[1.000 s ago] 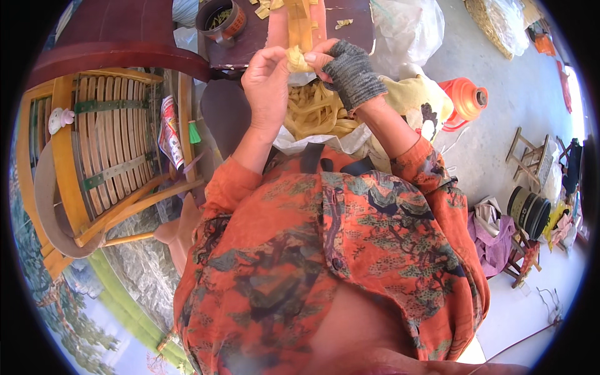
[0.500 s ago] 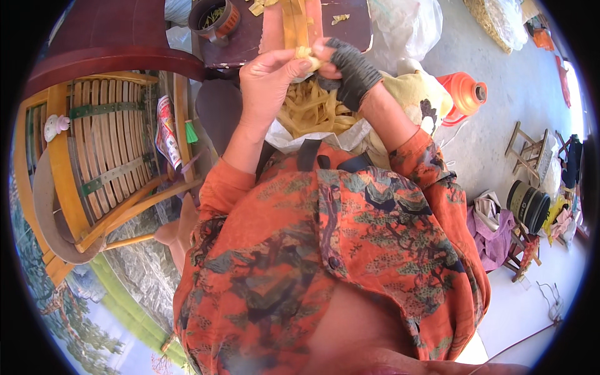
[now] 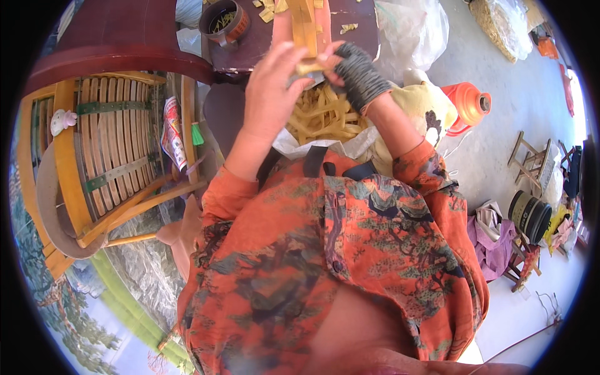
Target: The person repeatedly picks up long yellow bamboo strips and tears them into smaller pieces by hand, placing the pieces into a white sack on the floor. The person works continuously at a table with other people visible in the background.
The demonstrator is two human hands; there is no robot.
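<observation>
Above a pile of yellowish ribbon-like strips (image 3: pixel 328 112) in a white-lined container, my two hands come close together. A short piece of pale yellow strip (image 3: pixel 309 67) lies between them. My right hand (image 3: pixel 355 70), in a dark grey fingerless covering, pinches its right end. My left hand (image 3: pixel 270 87) is bare and blurred at the fingertips, its thumb spread away from the fingers around the strip's left end. Just beyond stands a narrow wooden piece (image 3: pixel 304 25) on a pink strip of cloth (image 3: pixel 283 28).
A dark red table (image 3: pixel 262 47) bears a cup (image 3: pixel 225 24) and yellow scraps. To the left stand a slatted wooden chair (image 3: pixel 65 156) and a dark red curved chair part (image 3: pixel 125 62). An orange flask (image 3: pixel 467 103) and a clear plastic bag (image 3: pixel 412 31) are at right.
My left hand's thumb and fingers have spread apart from the bundled yellow piece, which now shows as a straighter strip. My right hand keeps its pinch, and the whole view has shifted slightly.
</observation>
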